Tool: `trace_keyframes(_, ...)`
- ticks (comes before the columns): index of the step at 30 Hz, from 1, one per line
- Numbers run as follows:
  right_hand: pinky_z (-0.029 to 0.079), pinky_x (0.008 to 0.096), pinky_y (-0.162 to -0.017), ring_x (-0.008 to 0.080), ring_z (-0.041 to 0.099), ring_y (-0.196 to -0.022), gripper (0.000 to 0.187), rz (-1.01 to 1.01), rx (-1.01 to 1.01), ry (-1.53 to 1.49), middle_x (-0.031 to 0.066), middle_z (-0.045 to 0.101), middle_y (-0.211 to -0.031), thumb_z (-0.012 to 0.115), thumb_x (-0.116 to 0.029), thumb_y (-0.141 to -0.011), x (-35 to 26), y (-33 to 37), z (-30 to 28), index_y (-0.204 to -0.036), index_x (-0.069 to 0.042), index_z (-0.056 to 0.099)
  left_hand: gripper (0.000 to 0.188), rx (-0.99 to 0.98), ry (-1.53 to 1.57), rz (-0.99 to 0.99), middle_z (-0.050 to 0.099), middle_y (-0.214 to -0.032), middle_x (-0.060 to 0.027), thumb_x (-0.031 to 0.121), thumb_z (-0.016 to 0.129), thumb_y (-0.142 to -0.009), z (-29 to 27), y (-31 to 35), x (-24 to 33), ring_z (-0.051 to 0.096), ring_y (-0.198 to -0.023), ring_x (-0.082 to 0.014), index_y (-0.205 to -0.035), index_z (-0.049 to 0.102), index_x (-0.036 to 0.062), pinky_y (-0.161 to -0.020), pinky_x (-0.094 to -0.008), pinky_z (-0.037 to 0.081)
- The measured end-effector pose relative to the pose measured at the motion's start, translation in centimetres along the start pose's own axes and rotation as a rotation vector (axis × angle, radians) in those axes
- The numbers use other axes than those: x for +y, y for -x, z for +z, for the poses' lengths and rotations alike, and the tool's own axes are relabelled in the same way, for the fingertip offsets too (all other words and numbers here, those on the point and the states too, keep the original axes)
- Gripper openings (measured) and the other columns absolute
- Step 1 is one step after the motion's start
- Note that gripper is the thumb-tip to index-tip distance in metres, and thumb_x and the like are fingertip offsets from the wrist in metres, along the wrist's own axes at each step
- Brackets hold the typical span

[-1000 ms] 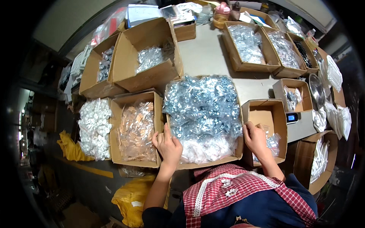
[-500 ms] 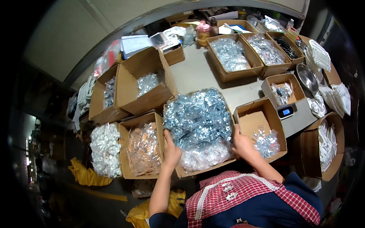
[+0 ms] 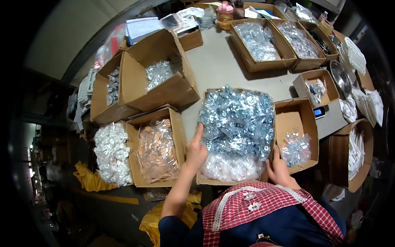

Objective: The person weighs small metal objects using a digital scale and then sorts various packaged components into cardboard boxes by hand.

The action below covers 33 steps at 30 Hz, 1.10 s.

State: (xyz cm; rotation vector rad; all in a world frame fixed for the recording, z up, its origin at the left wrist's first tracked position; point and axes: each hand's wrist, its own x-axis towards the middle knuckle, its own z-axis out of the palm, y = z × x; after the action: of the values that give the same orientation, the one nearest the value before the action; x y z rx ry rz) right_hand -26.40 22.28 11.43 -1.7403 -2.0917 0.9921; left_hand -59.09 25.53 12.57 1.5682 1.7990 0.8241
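The big open brown cardboard box (image 3: 222, 182), full of shiny blue-silver metal bits in clear plastic bags (image 3: 238, 119), with whiter plastic bags (image 3: 234, 168) at its near end, sits right between the two hands at the front of the pale grey tabletop (image 3: 218, 61). The left hand (image 3: 196, 153) is at its left wall and the right hand (image 3: 280, 169) is at its right wall, by the near corner, so both are about as close. The left hand has its pointing finger out straight; the right hand has its thumb and pointing finger a bit apart. I cannot tell if either one pinches tight. A smaller brown cardboard box (image 3: 288, 119) stands just to the right. The big box opens upward, and its long way runs from the red checked cloth apron (image 3: 257, 194) out across the tabletop, one short end facing the person
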Motion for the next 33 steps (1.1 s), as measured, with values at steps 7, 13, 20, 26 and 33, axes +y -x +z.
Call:
trace_keyframes(7,0.048,0.0501,-0.058,0.0461,0.060,-0.062,0.070,0.018,0.050,-0.018,0.0291,0.060,-0.068,0.053,-0.013,-0.092,-2.1,-0.8,-0.6,-0.141,0.017,0.014,0.070,0.035,0.056,0.062,0.054,-0.131,-0.0298,-0.013,0.043,-0.068,0.4,-2.5,-1.1,0.058,-0.118,-0.0386,-0.138,0.046,-0.0035,-0.096,-0.0381,0.048)
trace_keyframes(13,0.048,0.0524,-0.061,0.0487,0.060,-0.065,0.066,0.027,0.069,-0.083,0.0323,0.059,-0.070,0.053,-0.011,-0.090,-2.9,-4.1,-0.7,-0.139,0.017,0.017,0.065,0.128,-0.046,0.256,0.053,-0.132,-0.0302,-0.013,0.042,-0.069,-0.1,-6.5,-1.8,0.056,-0.120,-0.0390,-0.131,0.055,0.0000,-0.099,-0.0390,0.046)
trace_keyframes(20,0.049,0.0545,-0.065,0.0497,0.061,-0.068,0.067,0.005,0.089,-0.054,0.0325,0.060,-0.071,0.054,-0.006,-0.084,-2.6,-10.2,-3.3,-0.140,0.011,0.021,0.065,0.165,0.001,0.162,0.047,-0.139,-0.0300,-0.016,0.038,-0.071,0.1,-8.7,-0.6,0.045,-0.131,-0.0407,-0.132,0.054,-0.0001,-0.107,-0.0395,0.038)
trace_keyframes(26,0.051,0.0544,-0.065,0.0482,0.063,-0.067,0.077,-0.002,-0.008,0.086,0.0310,0.061,-0.068,0.057,-0.002,-0.072,-2.3,-16.0,-7.0,-0.140,0.010,0.022,0.062,0.254,0.009,0.091,0.043,-0.141,-0.0331,-0.017,0.038,-0.072,2.4,-8.4,-0.2,0.044,-0.132,-0.0433,-0.130,0.054,-0.0032,-0.106,-0.0392,0.038)
trace_keyframes(33,0.051,0.0537,-0.061,0.0457,0.062,-0.063,0.074,-0.051,0.061,0.181,0.0262,0.061,-0.065,0.056,-0.003,-0.071,-2.0,-21.0,-6.3,-0.137,0.012,0.026,0.055,0.263,0.008,0.079,0.045,-0.137,-0.0356,-0.017,0.040,-0.074,2.4,-13.2,1.1,0.045,-0.131,-0.0425,-0.124,0.059,-0.0050,-0.104,-0.0381,0.040)
